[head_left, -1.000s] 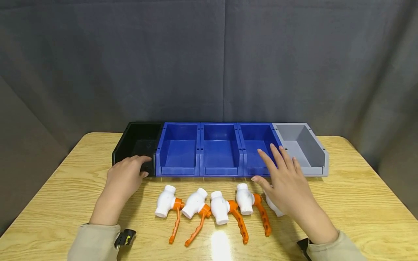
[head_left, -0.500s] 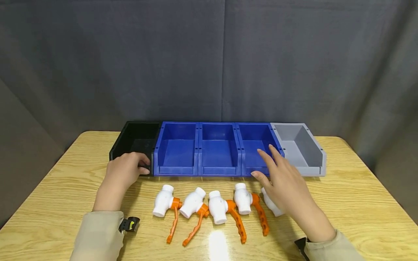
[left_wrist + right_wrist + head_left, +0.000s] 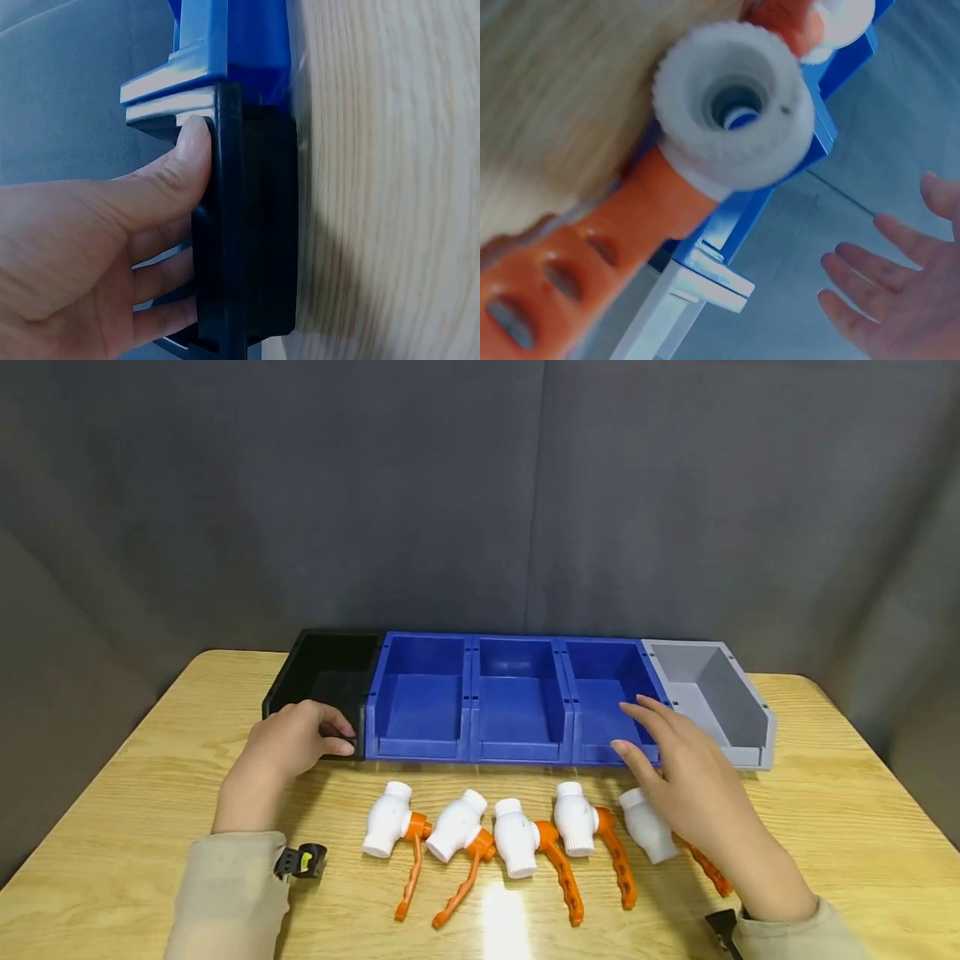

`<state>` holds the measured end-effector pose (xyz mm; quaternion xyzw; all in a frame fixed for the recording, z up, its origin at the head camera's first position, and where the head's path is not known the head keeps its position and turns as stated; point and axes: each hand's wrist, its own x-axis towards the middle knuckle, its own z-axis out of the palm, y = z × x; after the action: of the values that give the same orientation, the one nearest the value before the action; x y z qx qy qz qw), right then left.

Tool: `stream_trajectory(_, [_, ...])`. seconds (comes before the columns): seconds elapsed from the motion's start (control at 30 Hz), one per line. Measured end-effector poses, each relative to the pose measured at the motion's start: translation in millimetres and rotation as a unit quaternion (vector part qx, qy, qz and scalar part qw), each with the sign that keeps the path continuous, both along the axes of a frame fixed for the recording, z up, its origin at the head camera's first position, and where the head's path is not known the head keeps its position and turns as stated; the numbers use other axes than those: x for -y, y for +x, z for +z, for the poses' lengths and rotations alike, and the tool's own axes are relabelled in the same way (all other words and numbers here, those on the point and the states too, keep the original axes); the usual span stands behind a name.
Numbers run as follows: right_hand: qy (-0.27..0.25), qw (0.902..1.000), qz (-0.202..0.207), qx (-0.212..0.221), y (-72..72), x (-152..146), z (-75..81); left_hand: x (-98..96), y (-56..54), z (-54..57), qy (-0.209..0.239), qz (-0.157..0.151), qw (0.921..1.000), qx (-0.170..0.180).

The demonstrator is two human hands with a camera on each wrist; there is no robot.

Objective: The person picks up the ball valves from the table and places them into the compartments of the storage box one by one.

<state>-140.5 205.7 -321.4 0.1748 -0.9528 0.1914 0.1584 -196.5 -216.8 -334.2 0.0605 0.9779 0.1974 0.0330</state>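
Observation:
My left hand [image 3: 288, 739] grips the front lip of the black bin [image 3: 266, 225], its thumb on the outer face and its fingers over the inner side, as the left wrist view shows. Over the table on the right, my right hand [image 3: 697, 777] hovers with fingers spread and nothing in it. Below it lies a white ball valve [image 3: 649, 827] with an orange lever, partly covered by the hand and wrist. That valve looms large in the right wrist view, its threaded white socket [image 3: 780, 150] facing the camera.
Several more white ball valves [image 3: 516, 839] with orange levers lie in a row in front of the bins. Three blue bins [image 3: 517, 752] stand side by side between the black bin and a grey bin [image 3: 750, 760]. A dark curtain [image 3: 480, 493] hangs behind the wooden table [image 3: 112, 827].
My left hand has settled onto the black bin's front lip. My right hand has drawn to the right, exposing more of the rightmost ball valve and its lever. The view has shifted slightly.

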Motion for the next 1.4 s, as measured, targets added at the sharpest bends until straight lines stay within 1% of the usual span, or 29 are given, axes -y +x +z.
stream_trajectory(0.13, [-0.028,0.9995,-0.004,0.012,4.9,-6.7,3.8,-0.9,0.4,2.5,0.003,-0.013,0.9999,-0.002])
stream_trajectory(0.23, [-0.038,0.9991,0.002,0.015,7.2,-10.0,6.9,0.0,2.4,3.2,0.005,-0.016,0.9999,-0.002])
stream_trajectory(0.37, [-0.046,0.9981,0.013,0.039,10.3,-11.6,11.9,0.2,5.3,3.0,0.002,-0.01,0.9999,-0.01])
stream_trajectory(0.5, [-0.046,0.9954,0.02,0.081,14.1,-12.5,17.0,-0.7,6.7,2.4,-0.004,-0.003,0.9998,-0.019])
stream_trajectory(0.63, [-0.034,0.9942,0.034,0.097,14.1,-14.4,18.3,-1.4,7.3,2.6,-0.004,0.003,0.9998,-0.021])
stream_trajectory(0.8, [-0.003,0.995,0.053,0.085,8.5,-19.4,15.4,-3.0,8.5,2.5,-0.001,0.013,0.9997,-0.018])
stream_trajectory(0.93, [0.028,0.9947,0.086,0.049,4.3,-25.0,10.5,-5.3,9.0,1.9,0.004,0.036,0.9992,-0.017])
stream_trajectory(1.07, [0.06,0.9911,0.117,0.021,3.9,-29.7,6.8,-7.0,8.4,1.0,0.007,0.054,0.9984,-0.016])
stream_trajectory(1.3, [0.108,0.9859,0.126,0.021,4.7,-35.3,4.1,-7.0,7.5,0.9,0.011,0.064,0.9979,-0.008])
stream_trajectory(1.4, [0.131,0.9812,0.142,0.013,4.1,-37.5,2.1,-6.1,8.2,1.1,0.012,0.067,0.9976,-0.006])
